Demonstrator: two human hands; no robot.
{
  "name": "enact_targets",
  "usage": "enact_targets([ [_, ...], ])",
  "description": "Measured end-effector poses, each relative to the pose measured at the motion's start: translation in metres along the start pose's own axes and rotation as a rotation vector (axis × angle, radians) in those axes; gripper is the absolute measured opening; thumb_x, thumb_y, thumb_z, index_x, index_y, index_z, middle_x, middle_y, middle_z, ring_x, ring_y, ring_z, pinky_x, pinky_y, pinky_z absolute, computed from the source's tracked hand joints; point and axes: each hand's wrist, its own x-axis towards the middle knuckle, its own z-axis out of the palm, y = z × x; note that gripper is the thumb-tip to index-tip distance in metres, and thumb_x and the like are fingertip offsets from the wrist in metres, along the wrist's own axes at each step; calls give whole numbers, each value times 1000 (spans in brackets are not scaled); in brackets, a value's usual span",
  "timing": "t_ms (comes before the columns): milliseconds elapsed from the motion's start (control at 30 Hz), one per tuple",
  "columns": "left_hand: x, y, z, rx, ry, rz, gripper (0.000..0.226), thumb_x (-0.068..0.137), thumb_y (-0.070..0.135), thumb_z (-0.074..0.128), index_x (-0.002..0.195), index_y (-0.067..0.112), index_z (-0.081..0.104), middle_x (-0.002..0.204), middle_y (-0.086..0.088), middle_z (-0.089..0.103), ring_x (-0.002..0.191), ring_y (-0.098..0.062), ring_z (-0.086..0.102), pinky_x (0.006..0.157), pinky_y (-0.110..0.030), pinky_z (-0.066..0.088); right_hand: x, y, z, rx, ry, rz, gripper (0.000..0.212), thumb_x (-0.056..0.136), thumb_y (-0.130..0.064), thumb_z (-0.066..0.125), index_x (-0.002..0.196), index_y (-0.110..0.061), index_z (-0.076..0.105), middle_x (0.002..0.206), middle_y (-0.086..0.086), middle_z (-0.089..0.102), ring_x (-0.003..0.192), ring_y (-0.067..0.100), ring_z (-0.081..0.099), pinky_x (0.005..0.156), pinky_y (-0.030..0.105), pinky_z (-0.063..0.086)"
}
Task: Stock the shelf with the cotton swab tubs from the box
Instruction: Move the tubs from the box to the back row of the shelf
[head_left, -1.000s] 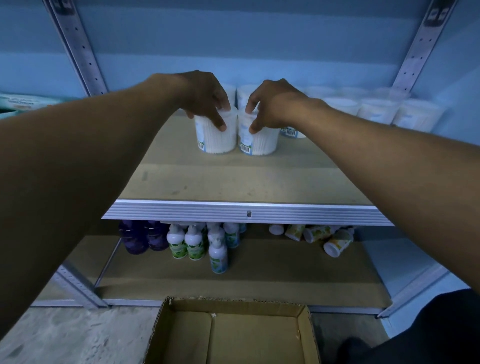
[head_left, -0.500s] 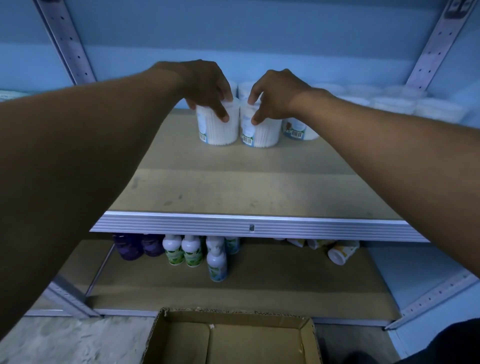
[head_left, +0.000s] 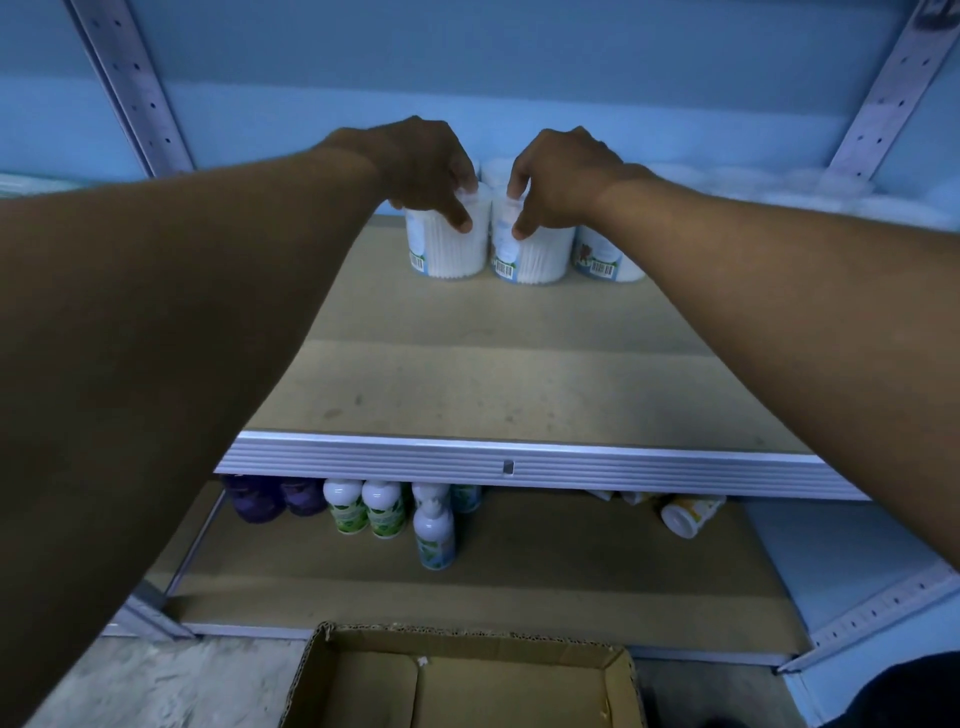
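Two white cotton swab tubs stand side by side at the back of the upper shelf board (head_left: 467, 364). My left hand (head_left: 415, 166) grips the left tub (head_left: 447, 252) from above, thumb on its front. The right tub (head_left: 535, 257) is held the same way by my right hand (head_left: 561, 176). A third tub (head_left: 605, 260) stands just right of them, and a row of more tubs (head_left: 737, 182) runs along the back right. The cardboard box (head_left: 467, 680) sits open on the floor below, its visible part showing no tubs.
The shelf's metal front edge (head_left: 509, 465) crosses the middle. On the lower shelf stand purple bottles (head_left: 275, 501) and white bottles with green labels (head_left: 363, 512), with a toppled yellow bottle (head_left: 688, 514) at the right. Perforated uprights (head_left: 130, 88) frame both sides.
Both hands with their tubs have stayed at the back of the shelf while the view moved closer and tilted; the tubs now rest on the board.
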Motion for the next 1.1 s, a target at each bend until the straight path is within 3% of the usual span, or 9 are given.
enact_targets([
  [167, 6, 0, 6, 13, 49, 30, 54, 81, 39, 77, 131, 21, 63, 133, -2, 62, 120, -27, 56, 102, -36, 44, 4, -2, 1, 19, -16, 42, 55, 74, -30, 88, 122, -15, 66, 125, 8, 63, 117, 28, 58, 90, 35, 49],
  [467, 5, 3, 5, 35, 44, 31, 55, 85, 38, 73, 135, 22, 59, 137, -3, 58, 124, -27, 53, 97, -32, 39, 11, -1, -1, -8, -58, 54, 53, 72, -29, 88, 118, -15, 67, 120, 7, 66, 111, 29, 62, 90, 36, 52],
  [600, 2, 0, 10, 41, 21, -8, 61, 88, 44, 68, 144, 29, 49, 147, -4, 48, 132, -28, 46, 104, -35, 36, 9, -1, -14, -81, -162, 29, 65, 76, -46, 83, 132, -23, 60, 137, 1, 57, 124, 29, 55, 103, 46, 47],
  [700, -5, 2, 15, 101, -59, -21, 81, 88, 52, 64, 155, 28, 26, 161, -2, 28, 146, -26, 28, 115, -36, 24, -6, 6, -35, -82, -255, -2, 86, 77, -60, 75, 151, -35, 40, 158, -8, 38, 142, 25, 41, 113, 47, 37],
  [767, -13, 9, 12, 111, -53, 17, 86, 89, 50, 63, 157, 26, 17, 164, 1, 16, 151, -23, 15, 119, -38, 15, -17, 14, -48, -81, -252, -12, 86, 80, -58, 73, 154, -38, 34, 161, -10, 31, 145, 23, 36, 115, 47, 34],
  [833, -22, 22, 6, 78, -10, 73, 80, 89, 46, 64, 156, 25, 24, 163, 1, 21, 149, -22, 19, 118, -38, 18, -29, 23, -60, -101, -248, 2, 82, 82, -53, 73, 153, -37, 35, 161, -9, 32, 144, 23, 37, 115, 46, 35],
  [933, -33, 50, -3, 85, 6, 161, 65, 85, 50, 65, 144, 31, 43, 152, 2, 41, 138, -22, 38, 109, -38, 34, -56, 43, -81, -150, -247, 55, 78, 85, -48, 73, 153, -35, 37, 160, -8, 33, 143, 23, 38, 114, 43, 37],
  [1100, -53, 107, -17, 48, 13, 229, 53, 88, 44, 65, 138, 38, 49, 143, 9, 46, 134, -16, 39, 107, -35, 35, -113, 88, -112, -200, -228, 124, 70, 88, -44, 72, 151, -34, 41, 158, -4, 35, 141, 25, 39, 112, 41, 38],
])
